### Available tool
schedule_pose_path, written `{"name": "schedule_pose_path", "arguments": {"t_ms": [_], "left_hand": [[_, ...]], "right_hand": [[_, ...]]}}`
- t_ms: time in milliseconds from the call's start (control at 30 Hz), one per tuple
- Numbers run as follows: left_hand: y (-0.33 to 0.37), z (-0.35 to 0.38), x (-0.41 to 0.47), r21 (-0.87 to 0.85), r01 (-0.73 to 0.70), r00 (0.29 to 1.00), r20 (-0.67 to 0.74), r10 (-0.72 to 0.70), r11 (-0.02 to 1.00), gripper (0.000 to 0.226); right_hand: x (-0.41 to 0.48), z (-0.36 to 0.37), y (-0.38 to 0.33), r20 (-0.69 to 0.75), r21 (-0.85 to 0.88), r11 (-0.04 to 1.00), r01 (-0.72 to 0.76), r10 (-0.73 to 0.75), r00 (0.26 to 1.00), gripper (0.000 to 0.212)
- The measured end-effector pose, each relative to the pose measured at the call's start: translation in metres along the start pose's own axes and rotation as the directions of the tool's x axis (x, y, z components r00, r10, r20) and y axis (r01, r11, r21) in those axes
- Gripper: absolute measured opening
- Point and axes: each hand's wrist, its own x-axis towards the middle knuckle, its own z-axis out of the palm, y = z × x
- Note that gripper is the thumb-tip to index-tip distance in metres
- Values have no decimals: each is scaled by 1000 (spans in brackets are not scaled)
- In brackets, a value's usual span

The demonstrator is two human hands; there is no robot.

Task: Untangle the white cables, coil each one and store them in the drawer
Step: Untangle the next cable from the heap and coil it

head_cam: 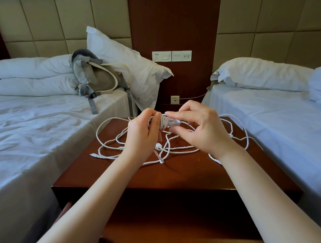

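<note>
Coil point(164, 122) of white cable held up over the worktop point(181, 176): left hand point(142, 133) fingers point(152, 114) curled round it, right hand point(200, 131) pinching its loose end. Other cables point(118, 137) lie tangled on the worktop underneath.

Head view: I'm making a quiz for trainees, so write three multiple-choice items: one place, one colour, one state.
1. Where is the backpack? A the left bed; B the floor; C a chair.
2. What colour are the loose cables on the nightstand? A black; B white; C red.
3. The coiled cable is: A untouched; B held by one hand; C held by both hands.
Key: 1A, it leans against the pillow there; 2B, pale strands on dark wood; 3C, left hand grips it, right hand pinches it.
</note>
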Motion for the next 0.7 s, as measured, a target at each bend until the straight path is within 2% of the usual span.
{"name": "schedule_pose_path", "arguments": {"t_ms": [167,267,367,567,700], "left_hand": [[1,0,-1,-24,7,999,-38,-8,1000,25],[2,0,0,-16,-5,1000,-30,5,1000,22],[1,0,1,0,-45,998,-35,45,999,22],[-5,-3,0,71,-179,984,17,179,981,27],[-7,-5,-2,20,-156,987,52,155,988,20]], "right_hand": [[-5,10,7,-130,-30,999,41,-44,991,28],[-7,11,9,-154,-30,999,36,-40,987,24],[-7,10,7,-162,-49,999,8,-16,987,29],[-9,12,9,-99,-72,996,-45,38,994,48],[-11,12,14,-45,19,998,-63,64,997,41]]}}
